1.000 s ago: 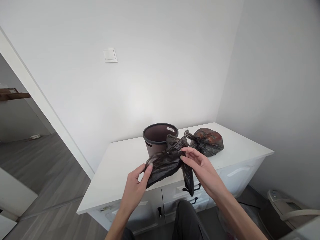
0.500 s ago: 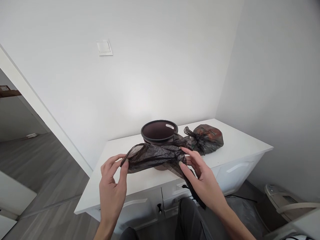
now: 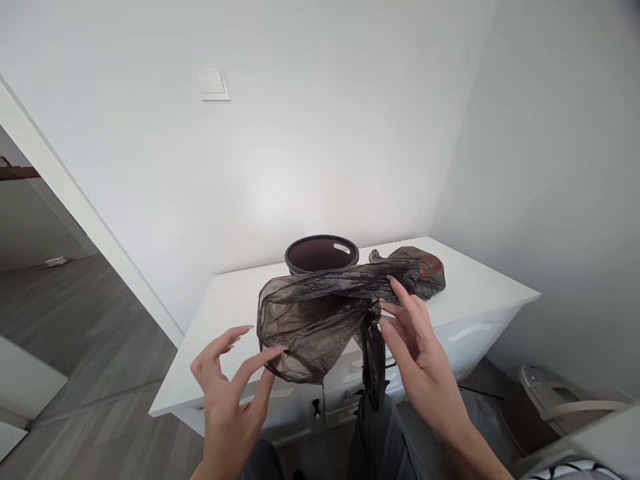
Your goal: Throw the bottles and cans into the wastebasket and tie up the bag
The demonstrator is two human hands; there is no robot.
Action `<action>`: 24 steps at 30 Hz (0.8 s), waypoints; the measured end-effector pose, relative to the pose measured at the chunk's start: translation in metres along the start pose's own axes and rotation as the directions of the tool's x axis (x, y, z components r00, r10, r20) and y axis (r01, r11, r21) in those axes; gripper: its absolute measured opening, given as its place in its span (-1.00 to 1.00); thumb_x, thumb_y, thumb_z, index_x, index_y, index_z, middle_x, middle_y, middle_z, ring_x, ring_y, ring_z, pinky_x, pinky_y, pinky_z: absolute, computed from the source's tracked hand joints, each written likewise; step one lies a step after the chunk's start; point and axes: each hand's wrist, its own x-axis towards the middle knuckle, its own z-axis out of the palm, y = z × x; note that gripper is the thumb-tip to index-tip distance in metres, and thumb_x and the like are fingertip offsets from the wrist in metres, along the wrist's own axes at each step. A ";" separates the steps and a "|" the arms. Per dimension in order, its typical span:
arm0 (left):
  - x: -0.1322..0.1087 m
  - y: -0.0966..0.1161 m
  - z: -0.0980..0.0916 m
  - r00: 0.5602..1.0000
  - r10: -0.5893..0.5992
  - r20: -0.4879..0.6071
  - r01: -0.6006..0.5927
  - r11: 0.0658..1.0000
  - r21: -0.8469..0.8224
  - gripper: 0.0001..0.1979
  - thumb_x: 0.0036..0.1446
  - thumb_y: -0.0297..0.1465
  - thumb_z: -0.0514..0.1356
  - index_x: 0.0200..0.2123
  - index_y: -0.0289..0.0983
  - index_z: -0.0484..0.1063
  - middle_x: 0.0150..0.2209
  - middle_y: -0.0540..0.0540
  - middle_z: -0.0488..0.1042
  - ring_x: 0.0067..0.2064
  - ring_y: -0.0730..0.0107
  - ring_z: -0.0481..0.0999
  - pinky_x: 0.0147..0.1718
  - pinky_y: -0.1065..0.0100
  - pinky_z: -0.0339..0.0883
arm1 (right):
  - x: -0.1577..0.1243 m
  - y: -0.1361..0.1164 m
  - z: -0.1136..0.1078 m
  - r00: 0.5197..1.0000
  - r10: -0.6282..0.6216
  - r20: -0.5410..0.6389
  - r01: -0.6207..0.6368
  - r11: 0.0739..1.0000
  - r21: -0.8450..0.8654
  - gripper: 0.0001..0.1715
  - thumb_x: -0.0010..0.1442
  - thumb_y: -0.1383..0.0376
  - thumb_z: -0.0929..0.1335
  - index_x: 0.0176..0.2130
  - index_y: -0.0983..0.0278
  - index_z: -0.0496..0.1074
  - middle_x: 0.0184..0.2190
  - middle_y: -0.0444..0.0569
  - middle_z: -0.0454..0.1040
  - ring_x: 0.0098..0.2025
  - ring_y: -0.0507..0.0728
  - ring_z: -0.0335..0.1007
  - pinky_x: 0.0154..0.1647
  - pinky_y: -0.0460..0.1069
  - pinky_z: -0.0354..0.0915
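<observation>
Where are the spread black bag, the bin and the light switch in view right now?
Spread black bag (image 3: 310, 327): head view, on its see-through, fanned-out part.
Bin (image 3: 316, 256): head view, on its inner wall.
Light switch (image 3: 214, 84): head view, on its front panel.

White switch (image 3: 215, 85) on pale wall (image 3: 325, 147), white door frame (image 3: 75, 199) at left by grey plank floor (image 3: 110, 340), beige curved-handled unit (image 3: 545, 392) at lower right.
</observation>
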 end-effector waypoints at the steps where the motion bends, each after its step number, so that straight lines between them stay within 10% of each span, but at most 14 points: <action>1: -0.003 -0.001 0.000 0.998 -0.069 0.012 0.070 0.996 -0.059 -0.73 0.24 -0.48 0.29 -0.09 0.01 0.64 0.18 -0.17 0.37 0.27 -0.01 0.30 0.13 0.06 0.29 | -0.001 -0.001 -0.001 1.000 0.000 0.014 0.000 1.000 -0.002 -0.34 0.48 0.09 0.28 0.47 -0.09 0.12 0.27 0.02 0.22 0.27 0.15 0.39 0.22 0.03 0.43; 9: 0.012 -0.032 0.006 0.762 -0.631 0.148 0.481 0.398 -0.781 -0.54 0.23 -0.10 0.28 0.15 -0.06 0.43 0.31 -0.17 0.37 0.26 0.00 0.45 0.18 0.08 0.39 | -0.009 -0.009 -0.017 0.999 -0.005 0.038 0.007 0.999 -0.049 -0.44 0.45 0.06 0.33 0.37 0.00 0.33 0.09 0.02 0.48 0.26 0.21 0.37 0.43 0.24 0.19; 14: 0.049 -0.033 0.002 0.766 -0.508 0.394 0.642 0.572 -0.510 -0.47 0.18 0.03 0.31 0.15 -0.04 0.49 0.15 -0.17 0.55 0.17 0.02 0.54 0.09 0.14 0.44 | -0.005 0.005 -0.027 0.995 0.056 0.082 -0.062 0.995 0.073 -0.52 0.42 0.06 0.37 0.27 0.01 0.43 0.06 -0.02 0.55 0.14 0.20 0.48 0.46 0.28 0.11; 18: 0.053 -0.023 -0.002 0.678 -0.335 0.654 0.642 0.704 -0.305 -0.61 0.13 -0.01 0.36 -0.09 -0.12 0.62 -0.19 -0.12 0.64 -0.08 0.08 0.60 -0.13 0.25 0.47 | 0.003 0.009 -0.028 0.987 0.098 0.124 -0.119 0.978 0.171 -0.51 0.41 0.05 0.38 0.27 0.00 0.42 0.06 -0.03 0.57 0.14 0.18 0.49 0.40 0.22 0.23; 24: 0.035 -0.017 -0.006 0.619 -0.357 0.699 0.720 0.613 -0.325 -0.58 0.26 0.01 0.24 -0.41 -0.21 0.51 -0.39 -0.05 0.50 -0.33 0.29 0.45 -0.34 0.36 0.35 | 0.017 -0.001 -0.035 0.982 0.121 0.142 -0.134 0.988 0.081 -0.55 0.36 0.00 0.41 0.17 0.04 0.49 -0.06 -0.04 0.58 0.08 0.18 0.50 0.18 0.08 0.43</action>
